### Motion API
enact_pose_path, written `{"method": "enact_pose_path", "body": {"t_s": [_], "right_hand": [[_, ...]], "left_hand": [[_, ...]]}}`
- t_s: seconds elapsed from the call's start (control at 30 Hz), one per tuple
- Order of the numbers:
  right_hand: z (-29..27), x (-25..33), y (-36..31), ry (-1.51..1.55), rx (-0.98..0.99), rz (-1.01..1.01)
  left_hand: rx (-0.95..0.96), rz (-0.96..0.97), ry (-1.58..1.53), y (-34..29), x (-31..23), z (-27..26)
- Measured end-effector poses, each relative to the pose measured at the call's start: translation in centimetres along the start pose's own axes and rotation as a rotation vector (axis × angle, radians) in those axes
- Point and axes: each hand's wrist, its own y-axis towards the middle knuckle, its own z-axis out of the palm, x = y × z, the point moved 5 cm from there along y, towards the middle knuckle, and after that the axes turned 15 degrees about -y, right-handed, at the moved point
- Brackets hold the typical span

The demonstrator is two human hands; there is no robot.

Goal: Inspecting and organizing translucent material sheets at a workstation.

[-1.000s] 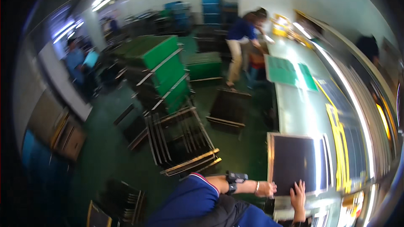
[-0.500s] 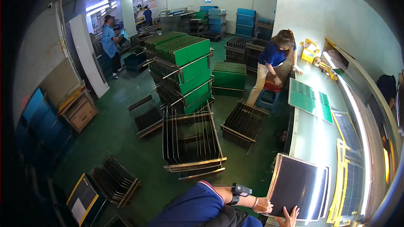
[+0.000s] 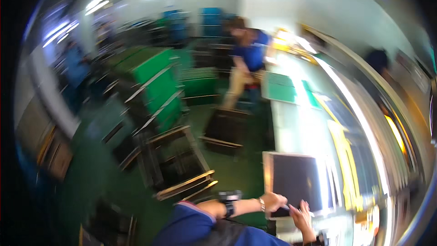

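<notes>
A dark, flat panel (image 3: 296, 175) with a pale edge lies on the bright workbench at the near right, over other sheets. My left hand (image 3: 273, 202) is over its near left part, fingers curled closed; a small pale thing shows at the fingertips, too smeared to name. Beside it, my right hand (image 3: 301, 217) is over the panel's near edge, its thumb and fingers apart. The two hands almost meet. Whether the right hand touches the panel cannot be made out.
Yellow-edged sheets (image 3: 343, 164) and a green panel (image 3: 280, 86) lie on the workbench (image 3: 291, 130). A slotted rack (image 3: 175, 155) stands on the floor left of me, before stacked green panels (image 3: 159, 86). A person in blue (image 3: 252, 50) is at the far bench.
The view has swung right and blurred. My left hand has moved from the panel's left edge to over it, closer to my right hand, which has turned and drawn inward.
</notes>
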Motion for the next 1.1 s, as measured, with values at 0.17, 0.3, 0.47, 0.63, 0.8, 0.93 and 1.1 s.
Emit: {"method": "enact_pose_path", "body": {"t_s": [0.17,0.3,0.47,0.63,0.8,0.93,1.1], "right_hand": [[1.6,-1.1,1.3,-0.065,0.134,-0.083],[-3.3,-2.2,6.7,0.014,0.092,-0.134],[-24.3,-6.9,11.7,0.026,-0.535,0.396],[-38.8,0.2,4.9,-0.226,-0.864,0.285],[-30.7,8.6,-4.2,-0.247,-0.552,0.564],[-19.1,13.2,-12.9,-0.356,-0.618,0.833],[-6.4,18.4,-18.1,-0.079,-0.336,0.969]], "left_hand": [[0.168,0.757,0.079,-1.7,-6.6,0.5],[0.563,0.377,0.112,1.6,-4.2,6.3],[0.434,-0.175,0.448,6.0,1.7,7.3],[0.495,-0.244,0.458,7.7,2.2,7.2],[0.349,-0.130,0.395,10.0,0.7,6.3],[0.307,-0.607,-1.262,3.2,-1.1,7.4],[0.790,-1.092,-1.471,-5.5,-5.1,9.0]]}}
